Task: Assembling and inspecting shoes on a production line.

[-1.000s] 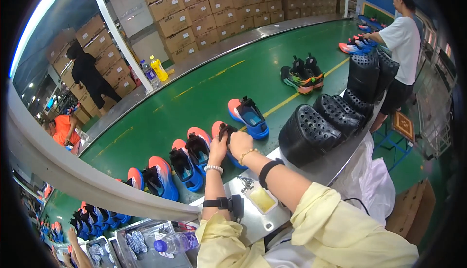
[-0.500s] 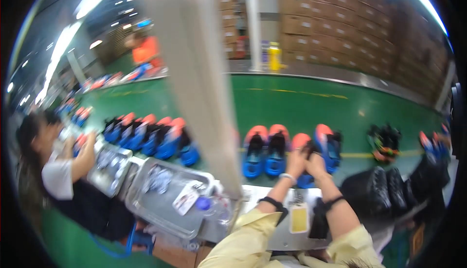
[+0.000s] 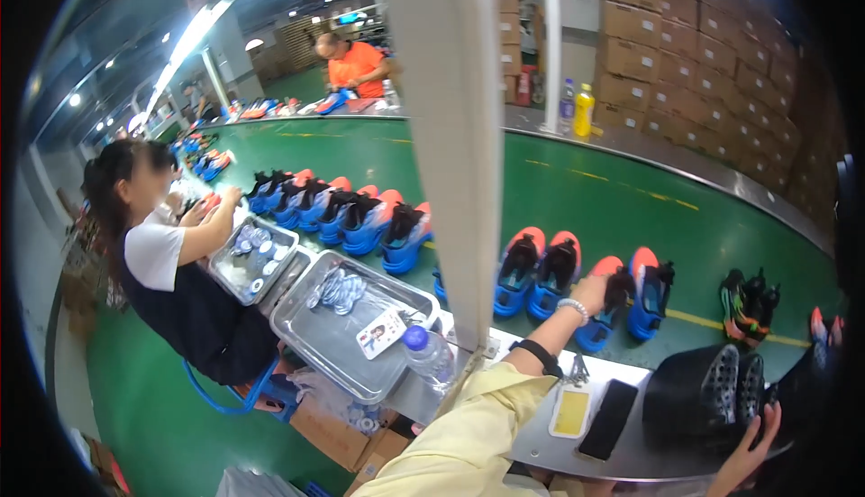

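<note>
My left hand (image 3: 591, 293), a beaded bracelet at its wrist, is closed on a blue and orange sneaker (image 3: 596, 330) with a black collar. The sneaker stands in the row beyond my metal bench edge; its collar partly hides my fingers. At the lower right, my right hand (image 3: 757, 447) is open, fingers apart, beside large black shoe-shaped pieces (image 3: 689, 398). Whether its fingertips touch them I cannot tell. Another matching sneaker (image 3: 649, 294) stands just right of the held one, and two more sneakers (image 3: 554, 276) to its left.
A black phone (image 3: 610, 419) and a badge holder (image 3: 571, 410) lie on the bench. Left of the grey post (image 3: 455, 155) are a clear tray (image 3: 302, 339) and a bottle (image 3: 427, 353). A co-worker (image 3: 189, 272) sits at left; another person (image 3: 354, 69) works across the green surface.
My right hand has left the sneaker and moved right and nearer, to the black pieces. My left hand stays at the sneaker. The whole view has shifted and tilted.
</note>
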Tool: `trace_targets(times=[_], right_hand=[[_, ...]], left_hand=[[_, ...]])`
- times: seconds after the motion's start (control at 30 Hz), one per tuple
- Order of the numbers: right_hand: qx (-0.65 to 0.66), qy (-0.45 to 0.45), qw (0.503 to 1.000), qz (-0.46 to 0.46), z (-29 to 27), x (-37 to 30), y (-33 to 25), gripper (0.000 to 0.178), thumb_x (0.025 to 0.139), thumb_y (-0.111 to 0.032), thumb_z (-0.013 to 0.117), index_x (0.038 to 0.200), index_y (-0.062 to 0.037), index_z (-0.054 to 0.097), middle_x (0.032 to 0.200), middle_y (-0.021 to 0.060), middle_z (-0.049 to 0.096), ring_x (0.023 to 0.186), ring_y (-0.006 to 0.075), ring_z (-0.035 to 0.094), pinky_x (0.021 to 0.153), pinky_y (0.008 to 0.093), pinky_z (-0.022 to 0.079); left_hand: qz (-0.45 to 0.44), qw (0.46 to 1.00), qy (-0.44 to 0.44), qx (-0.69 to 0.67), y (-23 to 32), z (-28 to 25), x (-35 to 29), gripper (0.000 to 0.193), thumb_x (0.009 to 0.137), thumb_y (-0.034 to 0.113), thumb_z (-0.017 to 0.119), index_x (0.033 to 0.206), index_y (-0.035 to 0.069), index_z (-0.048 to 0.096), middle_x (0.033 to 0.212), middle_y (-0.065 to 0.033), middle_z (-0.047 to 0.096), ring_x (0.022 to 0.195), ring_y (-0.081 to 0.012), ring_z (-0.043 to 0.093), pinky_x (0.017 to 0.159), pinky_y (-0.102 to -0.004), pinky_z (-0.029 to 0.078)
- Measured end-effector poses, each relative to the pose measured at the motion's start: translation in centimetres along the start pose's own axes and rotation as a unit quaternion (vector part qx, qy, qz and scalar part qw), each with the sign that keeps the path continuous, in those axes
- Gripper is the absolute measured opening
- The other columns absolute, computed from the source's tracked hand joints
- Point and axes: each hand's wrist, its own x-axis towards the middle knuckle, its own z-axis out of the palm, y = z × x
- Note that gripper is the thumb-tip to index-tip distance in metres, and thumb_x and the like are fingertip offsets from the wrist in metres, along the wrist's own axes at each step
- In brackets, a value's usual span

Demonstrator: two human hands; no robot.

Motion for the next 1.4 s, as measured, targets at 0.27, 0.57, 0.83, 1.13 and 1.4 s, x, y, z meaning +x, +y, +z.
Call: trace_targets(times=[0.27,0.57,0.83,1.13,1.4], right_hand=[[-0.055,-0.048,0.993,0.093,1.8,-1.3,1.7,0.054,0.077,-0.014,0.074,0.125,-0.0009,0.054,0.124,0.0184,0.058,0.118,0.0319,0.054,0.102,0.0370,0.039],[-0.029,-0.053,0.996,0.072,0.3,-0.8,3.8,0.063,0.071,-0.017,0.083,0.122,-0.0024,0.050,0.112,0.0228,0.063,0.105,0.0383,0.062,0.092,0.0393,0.047],[0.130,-0.032,0.990,0.032,-2.3,0.8,-5.8,0.057,0.075,-0.014,0.081,0.122,-0.0002,0.052,0.102,0.0133,0.068,0.094,0.0181,0.066,0.085,0.0297,0.049],[-0.172,-0.318,0.932,-0.009,20.2,0.7,-10.7,0.044,0.079,-0.031,0.075,0.101,0.0048,0.062,0.089,0.0242,0.067,0.086,0.0376,0.067,0.075,0.0440,0.054],[-0.370,-0.445,0.812,-0.079,30.3,2.6,-9.4,0.051,0.060,-0.047,0.083,0.092,-0.0094,0.075,0.094,0.0091,0.073,0.090,0.0246,0.070,0.079,0.0343,0.056]], left_hand=[[-0.027,0.990,0.082,0.108,-1.5,-3.0,-1.1,0.033,0.089,0.006,0.046,0.118,0.001,0.060,0.081,-0.0245,0.067,0.076,-0.0404,0.067,0.070,-0.0518,0.053],[0.128,0.987,0.099,-0.014,12.4,-1.5,-4.3,0.045,0.083,0.020,0.067,0.123,0.003,0.055,0.124,-0.0148,0.052,0.115,-0.0345,0.053,0.094,-0.0442,0.047],[0.103,0.993,-0.046,0.022,8.8,0.5,-4.4,0.042,0.079,0.028,0.074,0.106,-0.004,0.068,0.116,-0.0178,0.057,0.100,-0.0352,0.062,0.088,-0.0417,0.049],[0.046,0.982,0.058,-0.175,5.3,1.8,-9.1,0.041,0.079,0.017,0.072,0.116,0.002,0.064,0.136,-0.0284,0.048,0.116,-0.0404,0.055,0.098,-0.0419,0.045],[0.042,0.982,0.025,-0.180,3.2,0.9,-8.9,0.036,0.083,0.019,0.070,0.114,0.001,0.065,0.131,-0.0310,0.052,0.124,-0.0428,0.050,0.102,-0.0434,0.041]])
